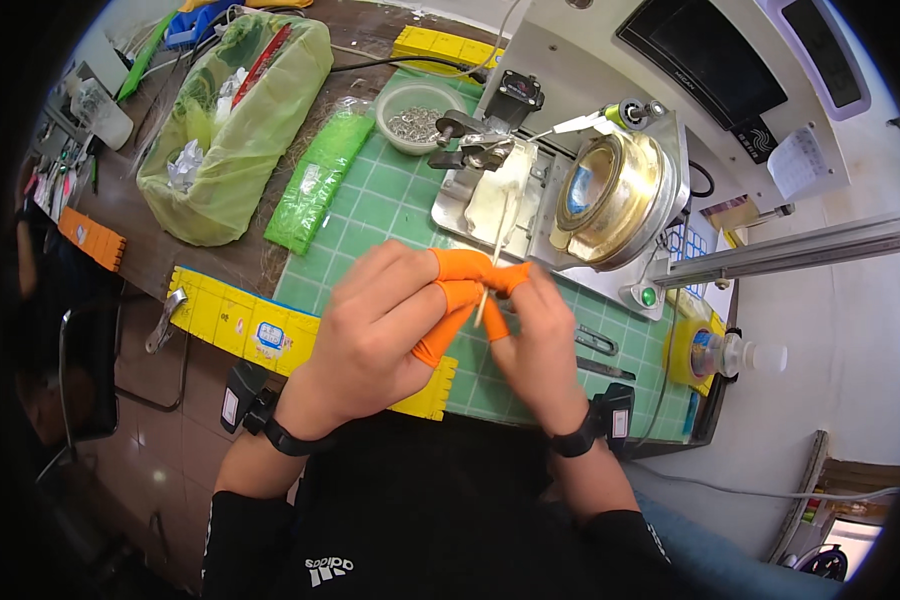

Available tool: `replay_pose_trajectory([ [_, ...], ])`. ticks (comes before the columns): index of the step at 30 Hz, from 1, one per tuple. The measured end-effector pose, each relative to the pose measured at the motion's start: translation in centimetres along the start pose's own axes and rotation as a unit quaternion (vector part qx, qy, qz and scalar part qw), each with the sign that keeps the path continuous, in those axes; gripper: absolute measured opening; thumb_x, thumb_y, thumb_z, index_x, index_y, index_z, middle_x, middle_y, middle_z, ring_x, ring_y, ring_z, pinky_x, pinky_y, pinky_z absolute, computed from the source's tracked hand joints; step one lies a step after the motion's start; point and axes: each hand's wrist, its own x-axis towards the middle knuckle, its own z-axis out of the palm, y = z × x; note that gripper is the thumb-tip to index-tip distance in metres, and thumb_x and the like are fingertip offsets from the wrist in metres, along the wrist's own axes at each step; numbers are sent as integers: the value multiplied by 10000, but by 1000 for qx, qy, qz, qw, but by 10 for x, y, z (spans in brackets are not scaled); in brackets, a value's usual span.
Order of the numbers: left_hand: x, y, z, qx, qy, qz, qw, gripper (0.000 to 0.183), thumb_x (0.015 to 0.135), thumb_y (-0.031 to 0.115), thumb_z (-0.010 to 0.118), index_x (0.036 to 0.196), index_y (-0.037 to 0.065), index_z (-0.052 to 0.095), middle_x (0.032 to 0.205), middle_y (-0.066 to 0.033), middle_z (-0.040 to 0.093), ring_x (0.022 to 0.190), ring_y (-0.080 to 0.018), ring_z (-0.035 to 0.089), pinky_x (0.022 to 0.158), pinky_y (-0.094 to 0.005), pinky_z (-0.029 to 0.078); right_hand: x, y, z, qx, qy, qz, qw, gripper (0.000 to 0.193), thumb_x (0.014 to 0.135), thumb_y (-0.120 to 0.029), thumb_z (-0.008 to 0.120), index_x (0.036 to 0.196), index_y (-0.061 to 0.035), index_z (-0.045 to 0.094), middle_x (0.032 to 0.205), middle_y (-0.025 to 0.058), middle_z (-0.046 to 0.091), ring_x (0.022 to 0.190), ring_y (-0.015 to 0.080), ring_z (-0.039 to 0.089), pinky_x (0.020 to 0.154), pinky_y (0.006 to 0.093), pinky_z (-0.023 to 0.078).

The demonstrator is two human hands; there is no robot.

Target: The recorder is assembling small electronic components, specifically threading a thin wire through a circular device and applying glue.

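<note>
My left hand (375,325) and my right hand (535,345) meet over the near part of a green cutting mat (375,195). Orange finger cots cover several fingertips on both. A thin pale stick (500,235) runs up and away between the pinched fingers, its lower end poking out below them. My right hand is closed on the stick. The left fingertips are pressed together against it; anything small between them is hidden. Just beyond the hands is a metal machine with a round brass-coloured drum (630,210) and a pale block (500,195) under a clamp.
A bowl of small metal rings (417,118) stands at the back. To the left are a green plastic packet (320,180) and a bin with a yellow-green liner (240,150). A yellow ruler strip (235,325) lines the front edge. Tweezers (605,369) and a bottle (715,355) are at right.
</note>
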Motion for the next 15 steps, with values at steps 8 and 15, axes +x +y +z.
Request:
replay_pose_trajectory([
  [8,0,1,-1,21,-8,7,1000,195,810,-42,776,992,-3,716,1113,-102,746,844,-293,637,737,-381,517,13,-5,16,-77,88,34,993,401,1021,-66,598,1415,-5,559,1202,276,636,976,472,660,816,507,553],
  [15,-6,-8,4,70,-29,-4,997,179,834,-8,766,1006,2,715,1111,-103,738,854,-308,653,742,-392,527,16,2,14,-61,79,46,994,428,1034,-47,564,1457,4,521,1249,275,643,1032,478,664,845,490,560],
])
